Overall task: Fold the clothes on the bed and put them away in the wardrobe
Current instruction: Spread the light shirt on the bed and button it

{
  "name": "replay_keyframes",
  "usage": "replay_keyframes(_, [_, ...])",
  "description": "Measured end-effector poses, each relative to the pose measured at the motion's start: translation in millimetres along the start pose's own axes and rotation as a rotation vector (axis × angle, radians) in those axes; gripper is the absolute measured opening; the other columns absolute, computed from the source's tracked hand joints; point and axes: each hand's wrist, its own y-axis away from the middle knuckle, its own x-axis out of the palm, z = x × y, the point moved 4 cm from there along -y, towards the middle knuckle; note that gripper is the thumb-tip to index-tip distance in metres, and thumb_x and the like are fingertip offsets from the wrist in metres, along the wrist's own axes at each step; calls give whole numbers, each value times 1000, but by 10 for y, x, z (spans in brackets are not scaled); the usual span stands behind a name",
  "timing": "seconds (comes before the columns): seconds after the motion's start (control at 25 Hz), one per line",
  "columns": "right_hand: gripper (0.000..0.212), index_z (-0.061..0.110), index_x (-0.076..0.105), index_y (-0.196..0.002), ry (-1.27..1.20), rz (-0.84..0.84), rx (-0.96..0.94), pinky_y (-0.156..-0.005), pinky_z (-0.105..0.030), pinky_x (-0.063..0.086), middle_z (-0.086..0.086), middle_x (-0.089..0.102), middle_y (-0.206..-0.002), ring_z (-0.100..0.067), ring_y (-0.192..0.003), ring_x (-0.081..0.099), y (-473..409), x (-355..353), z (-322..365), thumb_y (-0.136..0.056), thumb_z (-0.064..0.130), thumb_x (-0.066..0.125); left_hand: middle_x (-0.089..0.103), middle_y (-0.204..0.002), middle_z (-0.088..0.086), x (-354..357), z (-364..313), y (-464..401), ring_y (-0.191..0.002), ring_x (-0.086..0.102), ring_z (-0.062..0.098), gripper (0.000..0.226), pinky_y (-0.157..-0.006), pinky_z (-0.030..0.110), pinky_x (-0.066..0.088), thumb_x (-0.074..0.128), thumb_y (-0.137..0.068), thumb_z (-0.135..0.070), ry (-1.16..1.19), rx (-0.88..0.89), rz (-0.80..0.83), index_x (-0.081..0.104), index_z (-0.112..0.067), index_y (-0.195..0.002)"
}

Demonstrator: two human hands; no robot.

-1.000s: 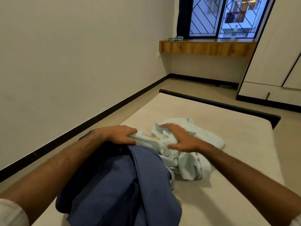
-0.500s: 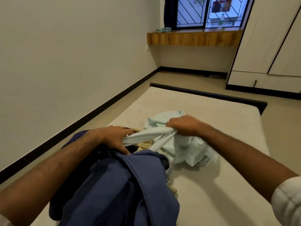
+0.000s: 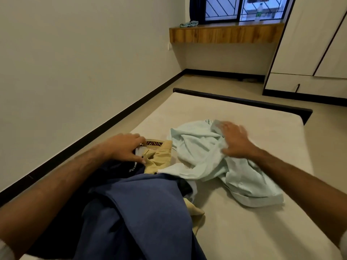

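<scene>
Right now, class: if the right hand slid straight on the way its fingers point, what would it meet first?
The right hand lies on the pale green garment; ahead comes only that cloth's far edge, then probably bare mattress.

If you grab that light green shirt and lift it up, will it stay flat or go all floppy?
Probably floppy: the light green shirt lies crumpled in soft folds on the bed, so it would likely droop from wherever it is held. It looks thin, so it is likely light. The right hand rests open on it, and a push would likely just bunch it up.
</scene>
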Motion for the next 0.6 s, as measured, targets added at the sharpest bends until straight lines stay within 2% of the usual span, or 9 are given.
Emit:
replay_keyframes(0.04, [98,34,13,-156,13,138,-181,-123,-53,6,2,18,-163,-22,-152,13,78,202,394,-76,53,66,50,-135,-6,-43,-91,-102,-116,52,12,95,-99,35,45,33,-67,-96,-74,46,-106,46,-31,-135])
replay_keyframes(0.08, [94,31,18,-157,19,297,-312,-122,-51,4,6,23,-161,-16,-150,16,176,421,732,-78,58,63,42,-145,-6,-43,-173,-205,-128,45,14,91,-107,40,40,36,-72,-92,-47,73,-136,41,-33,-141])
replay_keyframes(0.16, [64,20,42,-144,1,492,-466,-111,-46,27,-3,51,-145,-22,-134,45,320,745,1171,-89,45,65,25,-161,-6,39,-372,-370,-145,27,18,83,-114,49,28,39,-80,-84,-13,163,-66,31,-38,-149])
replay_keyframes(0.24, [30,15,56,-123,-40,434,-488,-89,-39,44,-12,65,-119,-30,-108,61,219,747,1142,-95,25,62,16,-165,-6,196,-548,-504,-151,16,21,71,-117,56,22,35,-90,-76,-207,267,8,26,-41,-151])
replay_keyframes(0.28, [26,17,58,-122,-32,311,-408,-85,-37,45,-11,66,-117,-30,-105,61,107,597,963,-96,21,59,14,-166,-5,266,-597,-548,-152,12,23,65,-118,61,18,32,-94,-71,-310,294,34,27,-39,-151])
replay_keyframes(0.4, [42,17,46,-138,-46,-99,123,-88,-41,49,-15,62,-127,-34,-111,60,-167,-10,-123,-98,24,55,10,-166,0,450,-641,-694,-153,7,30,60,-114,71,7,21,-99,-62,-464,276,110,28,-34,-152])
replay_keyframes(0.48, [73,14,22,-152,-141,-72,361,-97,-45,46,-23,48,-142,-39,-122,53,-101,-128,-636,-94,30,63,13,-166,4,627,-636,-756,-148,24,33,64,-112,67,24,16,-97,-67,-407,229,197,26,-34,-151])
replay_keyframes(0.56, [94,16,8,-158,27,20,293,-114,-49,31,-21,23,-158,-40,-142,31,2,-4,-607,-90,41,68,17,-164,5,790,-597,-796,-140,39,34,71,-108,53,37,23,-94,-74,-241,107,328,17,-37,-154])
replay_keyframes(0.6, [89,20,14,-158,140,12,191,-119,-51,22,-17,15,-162,-37,-147,20,70,89,-454,-90,45,66,17,-164,6,858,-582,-795,-139,40,35,74,-108,50,37,30,-93,-75,-162,29,390,14,-39,-156])
